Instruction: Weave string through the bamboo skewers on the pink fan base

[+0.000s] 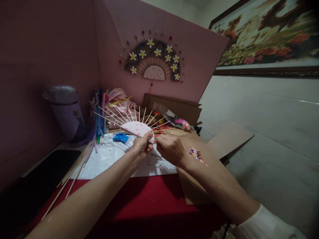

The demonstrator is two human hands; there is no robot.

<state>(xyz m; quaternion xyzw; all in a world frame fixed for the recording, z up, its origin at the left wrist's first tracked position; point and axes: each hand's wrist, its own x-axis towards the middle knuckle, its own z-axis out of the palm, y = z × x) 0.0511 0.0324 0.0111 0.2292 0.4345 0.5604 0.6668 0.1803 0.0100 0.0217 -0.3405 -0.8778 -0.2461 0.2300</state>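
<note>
A half-round piece covered in white fabric with pink dots (136, 127) is tilted over the table, with several thin wooden sticks (124, 113) fanning out from its curved edge. My left hand (143, 145) grips it near its right end, thumb on top and fingers curled below. Close against that same end, my right hand (171, 150) has its fingers pinched together. Whatever lies between those fingertips is hidden.
A finished-looking flowered fan (154, 48) hangs on the pink board behind. Loose sticks (74, 169) lie at left, near a purple container (67, 114). A blue packet (120, 137) rests on white sheeting (99, 162). Cardboard (174, 108) leans at the back.
</note>
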